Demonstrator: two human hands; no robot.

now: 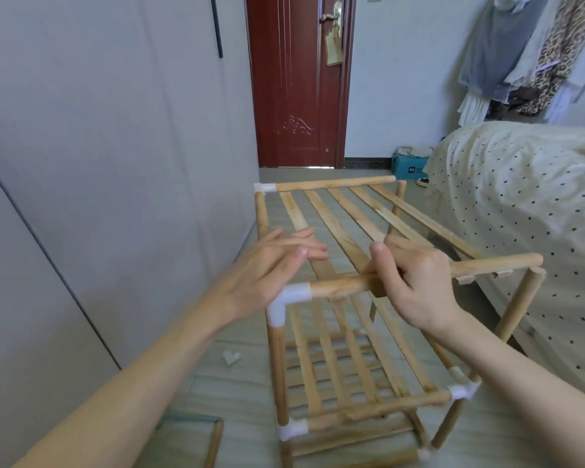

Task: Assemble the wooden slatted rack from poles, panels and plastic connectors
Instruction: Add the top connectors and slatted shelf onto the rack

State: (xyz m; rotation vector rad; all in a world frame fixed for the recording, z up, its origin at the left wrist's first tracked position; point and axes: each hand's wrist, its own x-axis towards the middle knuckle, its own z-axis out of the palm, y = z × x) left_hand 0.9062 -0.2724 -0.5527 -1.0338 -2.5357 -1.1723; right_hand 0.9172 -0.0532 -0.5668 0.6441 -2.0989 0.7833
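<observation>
Two hands: your right hand (423, 285) grips the crosswise front pole (419, 273), its bare right end nearest; your left hand (271, 265) hovers open.

The right hand (416, 282) grips the rack's (335, 366) near top pole (352, 283); the left hand (271, 261) hovers flat, fingers straight.

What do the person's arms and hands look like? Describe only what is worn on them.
Both forearms are bare up to the picture's edge, with no sleeves showing. The left hand and right hand wear no gloves, and no rings, watch or bracelet can be seen on either.
</observation>
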